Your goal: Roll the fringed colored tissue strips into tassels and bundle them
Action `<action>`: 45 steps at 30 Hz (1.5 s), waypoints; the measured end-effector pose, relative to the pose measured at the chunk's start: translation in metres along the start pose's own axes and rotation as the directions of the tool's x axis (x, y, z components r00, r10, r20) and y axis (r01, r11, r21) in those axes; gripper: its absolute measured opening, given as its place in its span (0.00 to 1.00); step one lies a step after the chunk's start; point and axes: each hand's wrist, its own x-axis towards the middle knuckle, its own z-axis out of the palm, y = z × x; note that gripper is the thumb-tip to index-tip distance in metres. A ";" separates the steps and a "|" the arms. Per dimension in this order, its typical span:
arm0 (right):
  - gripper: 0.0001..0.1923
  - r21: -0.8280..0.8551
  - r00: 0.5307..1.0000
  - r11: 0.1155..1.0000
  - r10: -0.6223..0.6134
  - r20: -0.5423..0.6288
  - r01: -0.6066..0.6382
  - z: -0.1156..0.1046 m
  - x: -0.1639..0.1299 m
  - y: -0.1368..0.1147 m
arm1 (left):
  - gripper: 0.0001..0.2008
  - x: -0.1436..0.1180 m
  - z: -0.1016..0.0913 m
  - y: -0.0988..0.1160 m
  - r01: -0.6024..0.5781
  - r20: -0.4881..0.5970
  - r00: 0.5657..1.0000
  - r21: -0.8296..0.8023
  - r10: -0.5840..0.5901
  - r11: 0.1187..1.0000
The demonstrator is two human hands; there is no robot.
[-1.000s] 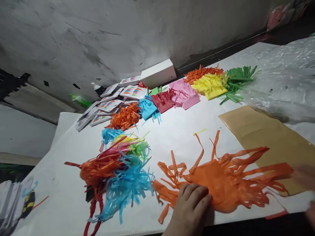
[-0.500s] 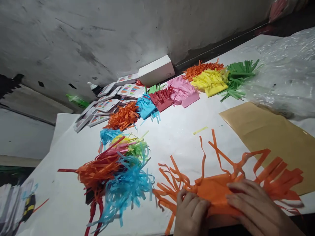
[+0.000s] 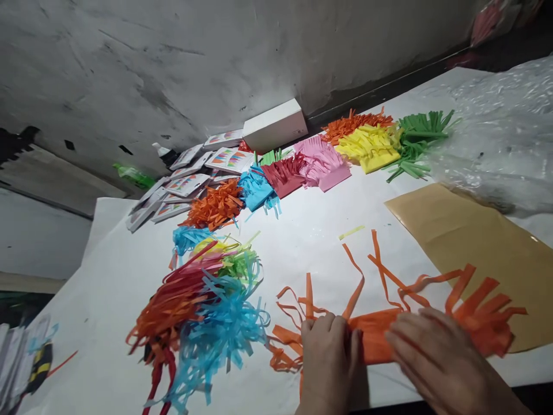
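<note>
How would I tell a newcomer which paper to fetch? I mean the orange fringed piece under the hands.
On the white table, look at the near edge beside the brown sheet. The orange fringed paper lies flat under the left hand and right hand; unlike the bundled tassels, it is one wide, single-coloured strip.

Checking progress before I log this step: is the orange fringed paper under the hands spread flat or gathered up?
Gathered: the orange fringed paper forms a narrow band under the left hand and right hand, strips fanning from both ends.
</note>
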 end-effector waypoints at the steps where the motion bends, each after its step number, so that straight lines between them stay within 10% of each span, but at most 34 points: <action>1: 0.18 0.050 0.999 0.998 -0.033 -0.008 0.033 0.001 -0.003 -0.001 | 0.10 0.001 -0.002 -0.002 -0.005 -0.001 1.000 -0.005 0.005 1.000; 5: 0.20 0.025 0.986 0.986 -0.168 -0.001 0.168 0.004 -0.008 -0.002 | 0.04 0.007 -0.024 -0.008 -0.068 -0.139 0.988 0.023 0.071 0.997; 12: 0.19 0.220 0.998 0.975 0.048 -0.049 -0.037 0.011 0.000 -0.022 | 0.09 -0.003 -0.022 0.003 -0.462 -0.117 0.884 -0.065 0.453 0.884; 19: 0.19 0.097 0.988 0.995 -0.039 0.148 0.025 -0.004 -0.015 0.000 | 0.14 -0.012 -0.018 -0.007 -0.439 -0.161 0.893 -0.105 0.420 0.893; 31: 0.07 -0.222 0.999 0.974 0.042 0.026 -0.036 0.003 0.010 0.015 | 0.08 -0.014 -0.019 0.005 0.000 -0.085 0.996 -0.123 -0.011 0.992; 37: 0.20 0.202 0.999 0.979 0.011 0.040 -0.019 0.006 0.002 -0.004 | 0.06 -0.015 -0.014 0.003 -0.064 -0.192 0.981 -0.133 0.038 0.989; 45: 0.19 0.158 0.996 0.987 -0.002 0.086 -0.011 0.017 0.006 -0.018 | 0.14 -0.014 -0.004 0.000 -0.327 -0.271 0.921 -0.152 0.279 0.933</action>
